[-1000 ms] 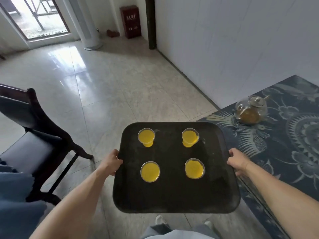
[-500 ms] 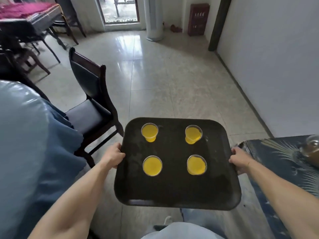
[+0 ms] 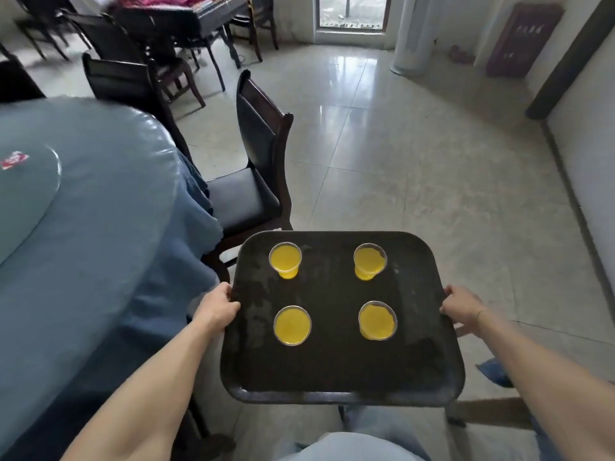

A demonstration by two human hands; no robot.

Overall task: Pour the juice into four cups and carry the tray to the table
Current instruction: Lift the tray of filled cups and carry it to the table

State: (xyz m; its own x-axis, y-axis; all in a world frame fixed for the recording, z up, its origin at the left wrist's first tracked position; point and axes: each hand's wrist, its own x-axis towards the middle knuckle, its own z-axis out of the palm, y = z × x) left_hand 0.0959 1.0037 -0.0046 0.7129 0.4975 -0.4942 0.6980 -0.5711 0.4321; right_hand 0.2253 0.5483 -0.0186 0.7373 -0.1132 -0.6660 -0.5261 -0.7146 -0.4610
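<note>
while both hands carry it, black tray (image 3: 336, 367) level above floor, left hand (image 3: 217, 307) and right hand (image 3: 461, 304) apparently clamped on its side rims, four juice cups (image 3: 292, 325) upright, blue-clothed table (image 3: 83, 227) just left

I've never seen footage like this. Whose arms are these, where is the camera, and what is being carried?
No machine here: a person wears a wide-angle camera on the head, looking forward and down, so you see their own bare arms. The left hand and right hand each have a grip on one side edge of a black tray, held in the air above the tiled floor. Four clear cups of orange juice stand upright and apart on it. To the left is a round table with a blue cloth and a dark chair beside it.
</note>
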